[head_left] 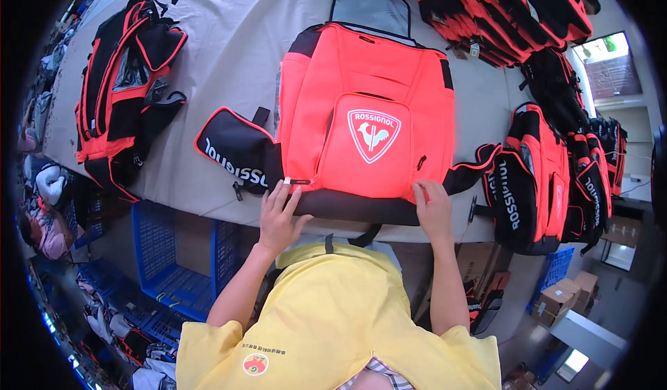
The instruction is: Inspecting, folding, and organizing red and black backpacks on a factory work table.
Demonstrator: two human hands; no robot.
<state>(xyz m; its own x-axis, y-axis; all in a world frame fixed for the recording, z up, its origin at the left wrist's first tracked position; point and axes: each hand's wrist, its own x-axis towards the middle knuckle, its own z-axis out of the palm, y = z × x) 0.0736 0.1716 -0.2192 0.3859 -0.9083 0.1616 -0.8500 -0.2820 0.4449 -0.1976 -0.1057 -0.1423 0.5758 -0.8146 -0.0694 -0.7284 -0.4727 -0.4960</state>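
At far left, a black-and-red bag lies on the table. Then the left hand, fingers spread, touches the lower left corner of the coral-red backpack, which lies front up mid-table. Well apart, the right hand meets its lower right edge (pinching or merely resting, I cannot tell). This looks like straightening or checking the front; the next move probably calls for even handling at both corners.

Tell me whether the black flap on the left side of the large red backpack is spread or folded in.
Spread: the flap extends leftward from the backpack, out over the pale cloth.
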